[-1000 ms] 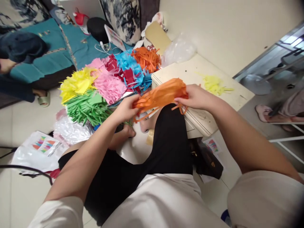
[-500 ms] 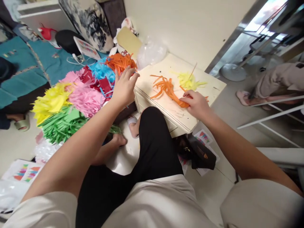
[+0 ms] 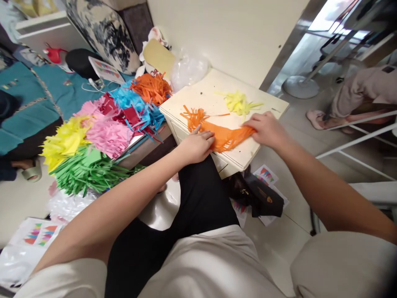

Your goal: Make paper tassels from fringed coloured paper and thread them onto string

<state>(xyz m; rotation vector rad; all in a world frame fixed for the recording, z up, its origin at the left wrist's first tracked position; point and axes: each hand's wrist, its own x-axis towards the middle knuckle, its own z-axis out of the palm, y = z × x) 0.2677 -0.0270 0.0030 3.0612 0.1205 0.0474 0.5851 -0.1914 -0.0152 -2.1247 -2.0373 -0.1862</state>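
A strip of orange fringed tissue paper [image 3: 228, 137] lies spread along the cream cabinet top [image 3: 198, 97], its left end bunched into loose strands. My left hand [image 3: 198, 145] lies flat over the strip's left part, fingers stretched out. At the other end, my right hand [image 3: 265, 129] pinches the paper between thumb and fingers near the cabinet's right edge. Behind the strip sits a small tuft of yellow fringed paper [image 3: 240, 102], touched by neither hand.
Left of the cabinet are heaps of fringed paper: orange [image 3: 153, 87], blue [image 3: 128, 96], pink [image 3: 108, 134], yellow [image 3: 63, 138] and green [image 3: 85, 171]. A clear plastic bag [image 3: 189, 70] stands against the wall. Below the cabinet's right side lies a black bag [image 3: 263, 198].
My left hand has come from the orange heap onto the strip on the cabinet. The strip, bunched before, is now spread out, and my right hand has shifted slightly right with its end.
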